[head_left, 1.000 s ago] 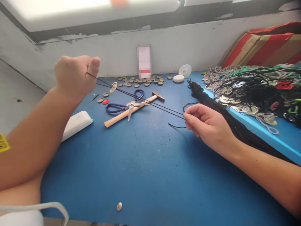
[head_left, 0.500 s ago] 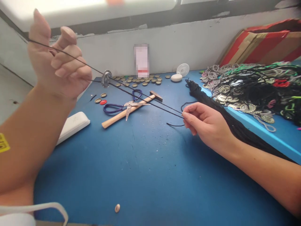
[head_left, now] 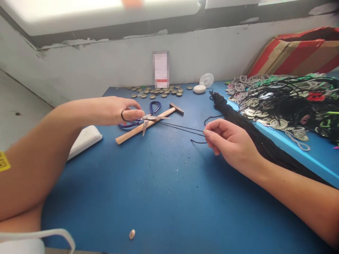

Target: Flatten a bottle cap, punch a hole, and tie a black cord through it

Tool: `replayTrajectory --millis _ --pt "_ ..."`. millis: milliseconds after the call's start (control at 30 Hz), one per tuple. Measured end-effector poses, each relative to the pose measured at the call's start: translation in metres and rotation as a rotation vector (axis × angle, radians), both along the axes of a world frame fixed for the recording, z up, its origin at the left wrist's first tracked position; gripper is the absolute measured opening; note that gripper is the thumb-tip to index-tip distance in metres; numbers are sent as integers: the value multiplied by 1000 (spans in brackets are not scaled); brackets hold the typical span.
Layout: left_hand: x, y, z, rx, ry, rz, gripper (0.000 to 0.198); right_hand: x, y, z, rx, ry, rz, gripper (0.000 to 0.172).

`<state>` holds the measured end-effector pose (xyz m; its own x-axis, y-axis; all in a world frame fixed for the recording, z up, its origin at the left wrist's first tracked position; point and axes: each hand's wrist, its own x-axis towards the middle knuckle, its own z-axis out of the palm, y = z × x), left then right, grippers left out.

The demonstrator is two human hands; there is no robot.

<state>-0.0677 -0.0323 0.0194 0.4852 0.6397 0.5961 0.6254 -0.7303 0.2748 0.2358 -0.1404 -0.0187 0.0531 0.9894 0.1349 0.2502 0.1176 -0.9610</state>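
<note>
My left hand (head_left: 125, 112) is over the scissors (head_left: 155, 108), fingers closed at the near end of a doubled black cord (head_left: 180, 127). A dark loop of cord circles one of its fingers. The cord's two strands run slightly down to my right hand (head_left: 226, 139), where thumb and fingertips pinch them. A short loose cord end (head_left: 198, 142) pokes out below that pinch. The bottle cap threaded on the cord is out of sight, perhaps behind the left fingers. Under the scissors lies a wooden-handled hammer (head_left: 148, 125).
Several bottle caps (head_left: 164, 95) lie along the wall. To the right are a black cord bundle (head_left: 254, 130) and a heap of corded caps (head_left: 280, 102), with a cardboard box (head_left: 299, 53) behind. A white case (head_left: 86, 139) sits left; a small shell-like piece (head_left: 132, 234) lies in front.
My left hand has come down and right from its raised, spread pose, turning over. The cord between the hands is shorter, and the threaded cap no longer shows. My right hand stays nearly in place.
</note>
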Motion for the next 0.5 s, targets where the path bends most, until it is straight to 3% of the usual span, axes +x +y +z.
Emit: replayTrajectory --millis 100,233,367,500 --pt "-6 20 21 -112 148 -1 59 0 -1 1 -8 -2 20 12" --pt "-10 39 36 -220 470 45 84 0 -1 2 -7 2 17 12" --pt "1 32 36 -194 486 184 85 -1 -2 2 2 26 12 13" --pt "11 18 46 -234 537 299 80 0 0 1 33 82 -28 14"
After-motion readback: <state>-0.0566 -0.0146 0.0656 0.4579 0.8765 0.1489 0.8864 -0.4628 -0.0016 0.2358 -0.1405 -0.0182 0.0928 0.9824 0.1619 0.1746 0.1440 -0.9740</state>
